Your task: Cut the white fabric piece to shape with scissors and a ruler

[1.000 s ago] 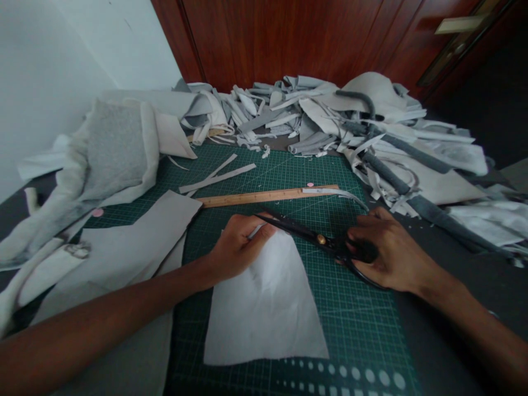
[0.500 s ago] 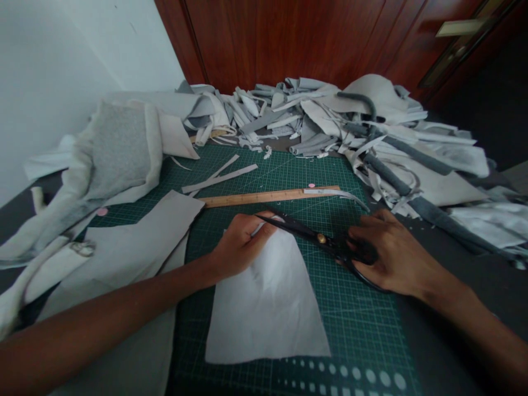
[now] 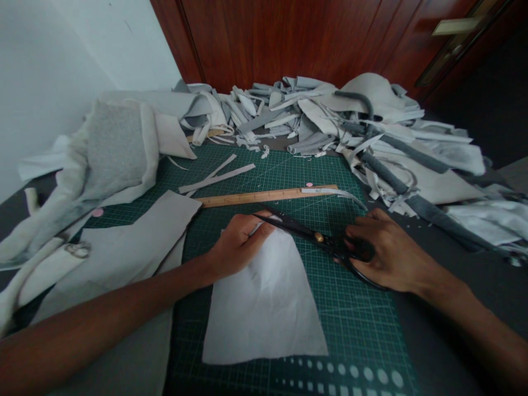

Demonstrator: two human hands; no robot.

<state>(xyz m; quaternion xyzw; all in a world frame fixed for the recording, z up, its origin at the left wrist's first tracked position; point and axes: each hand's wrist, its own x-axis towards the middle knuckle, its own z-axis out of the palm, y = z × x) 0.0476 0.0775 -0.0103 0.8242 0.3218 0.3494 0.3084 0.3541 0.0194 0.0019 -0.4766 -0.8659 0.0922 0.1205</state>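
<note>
My left hand [image 3: 238, 242] pinches the top edge of a pale grey-white fabric piece [image 3: 266, 308], which hangs down over the green cutting mat [image 3: 350, 308] and widens toward its lower edge. Black scissors [image 3: 318, 237] with a brass pivot are in my right hand [image 3: 383, 256], its fingers wrapped through the handles. Their blades lie along the fabric's top edge, with the tips at my left fingers. How far the blades are parted is hard to see. Just beyond the scissors lies a wooden ruler [image 3: 247, 198] with a curved thin strip [image 3: 346, 194] across its right end.
Larger cut fabric pieces [image 3: 136, 242] lie at the left, beside a thick fleecy bundle [image 3: 115, 143]. Narrow strips [image 3: 223, 177] cross on the mat. A heap of scraps [image 3: 284, 110] runs along the back, and more offcuts [image 3: 433, 159] cover the right. Behind stands a wooden door [image 3: 289, 38].
The whole view has shifted very slightly, everything sitting a little further left. Hands, scissors and fabric keep nearly the same positions relative to each other.
</note>
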